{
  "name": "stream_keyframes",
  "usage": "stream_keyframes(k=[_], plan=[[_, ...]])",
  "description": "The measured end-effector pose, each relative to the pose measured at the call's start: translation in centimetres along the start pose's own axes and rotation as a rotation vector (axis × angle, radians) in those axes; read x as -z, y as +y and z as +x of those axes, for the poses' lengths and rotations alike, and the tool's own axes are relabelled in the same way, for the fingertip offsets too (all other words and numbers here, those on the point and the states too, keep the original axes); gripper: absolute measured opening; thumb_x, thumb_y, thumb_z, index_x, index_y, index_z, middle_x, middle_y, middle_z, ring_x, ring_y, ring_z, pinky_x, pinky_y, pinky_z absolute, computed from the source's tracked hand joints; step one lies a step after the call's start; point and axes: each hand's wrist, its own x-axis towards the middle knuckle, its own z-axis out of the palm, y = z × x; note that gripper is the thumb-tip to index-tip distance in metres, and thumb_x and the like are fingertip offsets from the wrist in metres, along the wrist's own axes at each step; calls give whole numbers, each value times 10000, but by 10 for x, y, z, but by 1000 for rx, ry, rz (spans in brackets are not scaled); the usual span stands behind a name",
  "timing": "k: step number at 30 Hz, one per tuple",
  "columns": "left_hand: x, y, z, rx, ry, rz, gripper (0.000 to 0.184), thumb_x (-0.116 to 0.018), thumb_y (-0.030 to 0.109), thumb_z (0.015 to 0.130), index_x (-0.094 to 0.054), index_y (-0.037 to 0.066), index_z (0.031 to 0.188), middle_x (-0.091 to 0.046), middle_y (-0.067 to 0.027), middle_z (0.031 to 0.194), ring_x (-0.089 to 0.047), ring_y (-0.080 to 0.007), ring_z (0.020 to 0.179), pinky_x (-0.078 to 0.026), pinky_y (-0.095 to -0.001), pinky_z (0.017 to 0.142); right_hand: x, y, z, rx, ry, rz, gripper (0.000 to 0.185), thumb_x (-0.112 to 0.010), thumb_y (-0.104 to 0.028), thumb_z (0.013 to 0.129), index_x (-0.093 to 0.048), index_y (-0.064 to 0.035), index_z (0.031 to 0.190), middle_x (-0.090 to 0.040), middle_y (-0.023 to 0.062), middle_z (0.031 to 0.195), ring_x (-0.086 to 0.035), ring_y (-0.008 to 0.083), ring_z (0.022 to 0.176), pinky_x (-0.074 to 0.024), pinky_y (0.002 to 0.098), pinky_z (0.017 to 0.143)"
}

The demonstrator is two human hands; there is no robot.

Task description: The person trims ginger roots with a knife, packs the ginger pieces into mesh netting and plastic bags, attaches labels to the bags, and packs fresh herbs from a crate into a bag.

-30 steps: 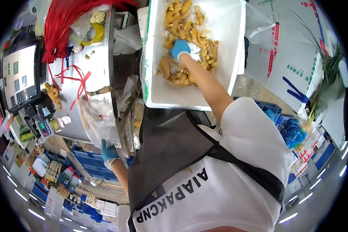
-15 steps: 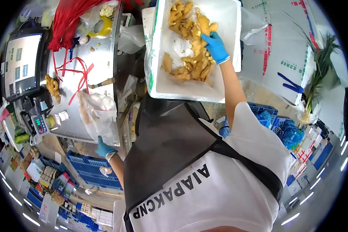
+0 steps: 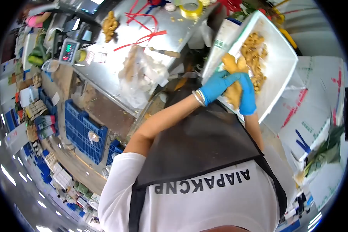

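Note:
Both blue-gloved hands hold a large piece of ginger (image 3: 232, 96) over the near left side of a white foam box (image 3: 276, 83). My left hand (image 3: 216, 88) is closed on it from the left, fingers reaching across its middle. My right hand (image 3: 247, 96) grips the same piece from the right, close against the left fingers. Knobbly ends of the ginger stick out above and below the gloves. More ginger (image 3: 254, 58) lies inside the box beyond the hands.
On the metal table (image 3: 104, 79) to the left are a clear plastic bag (image 3: 141, 77) with something in it, a knife (image 3: 164, 52), red ribbon (image 3: 147, 36), another ginger piece (image 3: 110, 26) and yellow tape (image 3: 191, 11). A scale display (image 3: 69, 51) stands at its edge. Blue pallets (image 3: 85, 131) lie on the floor.
My left hand has left the plastic bag at the table edge and joined my right hand. A ginger piece has been lifted from the pile in the box. The view has turned.

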Motion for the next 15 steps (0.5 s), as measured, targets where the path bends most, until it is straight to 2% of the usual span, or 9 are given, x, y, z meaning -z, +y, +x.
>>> stream_keyframes(k=[1,3,4,6,7,9,11,13,15], plan=[[-5,-3,-1,75,16,-220,298,-520,299,981,-619,61,831,-561,-2,674,-500,-90,579,-414,-213,564,18,20,-2,112,7,-140,285,-542,-276,951,-575,-51,1122,-596,49,979,-563,118,903,-471,284,805],[-18,-6,1,60,-19,-305,393,-489,389,983,-557,88,739,-503,14,550,-435,-72,449,-330,-208,445,52,38,7,-34,-14,108,349,-512,-316,970,-558,-53,1195,-614,72,1004,-594,150,892,-507,311,763],[-19,5,-1,102,-46,-171,349,-515,382,968,-618,66,860,-581,-48,656,-531,-100,562,-418,-216,539,59,32,11,-306,-53,478,375,-509,-327,974,-545,-53,1227,-620,80,1012,-608,167,879,-524,324,738],[-18,-21,13,-360,74,358,373,-592,371,915,-624,60,1119,-634,-160,930,-612,-200,834,-486,-309,754,69,11,15,-144,-44,529,413,-506,-353,981,-528,-34,1243,-619,86,1043,-611,178,890,-534,315,745],[-11,-35,12,-545,230,797,584,-674,354,833,-518,95,1332,-531,-221,1245,-522,-327,1135,-410,-421,966,71,0,23,-90,95,468,409,-527,-332,974,-524,-23,1242,-608,81,1062,-596,163,919,-518,298,779],[10,-7,-14,-646,559,1150,684,-729,296,727,-499,104,1342,-465,-202,1343,-464,-416,1178,-378,-491,981,82,-25,36,110,287,132,415,-575,-284,956,-515,-3,1255,-584,67,1093,-560,132,971,-477,265,845],[37,24,-56,-518,767,1109,658,-760,245,680,-538,118,1286,-459,-230,1330,-437,-410,1220,-346,-488,1023,97,-35,48,226,311,-184,459,-640,-210,918,-502,7,1298,-560,42,1092,-518,106,1002,-429,243,892],[78,-22,-98,-500,1315,1063,791,-787,257,679,-431,25,1347,-377,-245,1400,-378,-396,1286,-317,-439,1070,88,-42,47,142,209,-182,458,-638,-209,912,-511,2,1299,-563,50,1100,-522,116,1018,-424,249,906],[114,-42,-145,-179,1659,1135,992,-804,306,669,-281,3,1455,-285,-256,1479,-292,-418,1354,-252,-465,1109,69,-43,43,-23,-13,-220,458,-631,-210,892,-531,3,1285,-571,61,1147,-528,131,1050,-416,261,929]])
